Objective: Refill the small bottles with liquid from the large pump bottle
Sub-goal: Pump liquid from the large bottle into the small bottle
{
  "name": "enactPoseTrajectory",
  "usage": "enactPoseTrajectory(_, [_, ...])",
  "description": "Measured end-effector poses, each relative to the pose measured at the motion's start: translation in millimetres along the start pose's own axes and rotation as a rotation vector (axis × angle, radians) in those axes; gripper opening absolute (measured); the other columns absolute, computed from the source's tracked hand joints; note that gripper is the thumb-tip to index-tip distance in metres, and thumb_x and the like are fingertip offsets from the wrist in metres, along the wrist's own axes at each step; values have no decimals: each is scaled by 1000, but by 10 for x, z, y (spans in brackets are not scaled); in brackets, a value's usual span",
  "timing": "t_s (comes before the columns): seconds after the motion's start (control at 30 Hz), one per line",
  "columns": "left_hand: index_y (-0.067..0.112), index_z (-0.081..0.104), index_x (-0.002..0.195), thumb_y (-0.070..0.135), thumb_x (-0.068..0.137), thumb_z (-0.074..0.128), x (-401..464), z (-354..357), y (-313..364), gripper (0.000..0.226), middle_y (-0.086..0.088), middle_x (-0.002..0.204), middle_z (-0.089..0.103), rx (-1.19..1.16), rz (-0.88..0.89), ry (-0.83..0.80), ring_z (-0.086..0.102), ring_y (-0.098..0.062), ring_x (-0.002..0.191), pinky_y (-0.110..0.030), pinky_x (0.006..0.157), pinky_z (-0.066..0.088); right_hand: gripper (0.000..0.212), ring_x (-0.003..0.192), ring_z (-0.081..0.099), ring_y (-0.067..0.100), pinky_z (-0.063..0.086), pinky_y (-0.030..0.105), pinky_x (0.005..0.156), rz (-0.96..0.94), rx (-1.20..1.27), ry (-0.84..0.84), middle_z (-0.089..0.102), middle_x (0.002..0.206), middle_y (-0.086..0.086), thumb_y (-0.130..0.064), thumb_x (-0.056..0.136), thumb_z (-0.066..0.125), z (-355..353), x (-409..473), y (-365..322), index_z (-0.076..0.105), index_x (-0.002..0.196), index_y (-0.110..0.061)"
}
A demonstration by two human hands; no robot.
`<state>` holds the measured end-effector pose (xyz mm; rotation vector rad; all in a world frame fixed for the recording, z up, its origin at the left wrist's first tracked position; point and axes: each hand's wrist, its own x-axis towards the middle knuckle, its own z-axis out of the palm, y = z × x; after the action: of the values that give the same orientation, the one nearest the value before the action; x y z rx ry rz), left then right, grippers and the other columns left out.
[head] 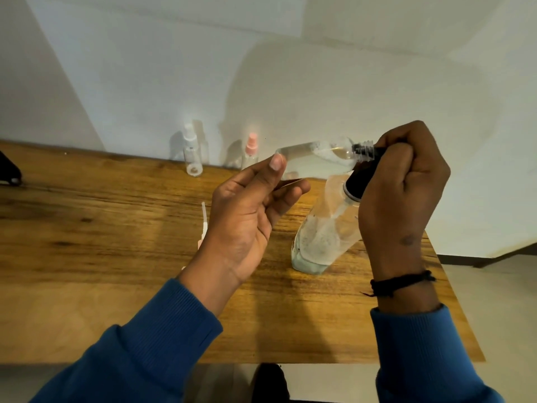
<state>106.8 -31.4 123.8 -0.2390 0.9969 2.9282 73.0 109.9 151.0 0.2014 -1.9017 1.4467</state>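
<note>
A small clear bottle (313, 161) lies nearly level in the air, its threaded open neck turned to the right and met by the black pump head (360, 181) of the large pump bottle (322, 239). That large bottle stands near the worktop's (116, 257) right edge, foamy inside with a little liquid at its base. The left hand (250, 216) pinches the small bottle's base between thumb and fingers. The right hand (404, 187) is curled round the pump head. Two capped small bottles, one white-topped (191, 152), one pink-topped (250, 151), stand at the far edge against the wall. A loose spray top (204, 225) lies just left of the left hand.
</note>
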Motion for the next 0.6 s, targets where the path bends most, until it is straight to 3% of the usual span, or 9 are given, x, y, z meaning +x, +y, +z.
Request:
enactPoseTrajectory(0.4, [-3, 69, 106, 22, 72, 74, 1, -14, 3, 43, -21, 100, 70, -3, -5, 36, 73, -23, 79, -21, 68, 60, 29, 47, 42, -1, 31, 9, 46, 14, 2, -40, 44, 54, -14, 13, 90, 30, 1, -27, 29, 51, 79, -3])
enactPoseTrajectory(0.53, [1, 71, 96, 22, 71, 74, 6, -9, 5, 33, -21, 98, 68, 2, -13, 31, 73, -24, 79, -21, 65, 59, 26, 49, 42, 0, 30, 12, 47, -14, -40, -28, 46, 59, -3, 9, 89, 32, -34, 4, 5, 52, 76, -2])
enactPoseTrajectory(0.6, [1, 71, 95, 22, 72, 74, 12, 0, 3, 31, -22, 101, 68, 4, -15, 27, 73, -25, 79, -21, 65, 59, 26, 49, 41, -1, 30, 11, 48, -8, -22, -18, 44, 55, -9, 9, 88, 31, -22, 11, 2, 52, 76, 0])
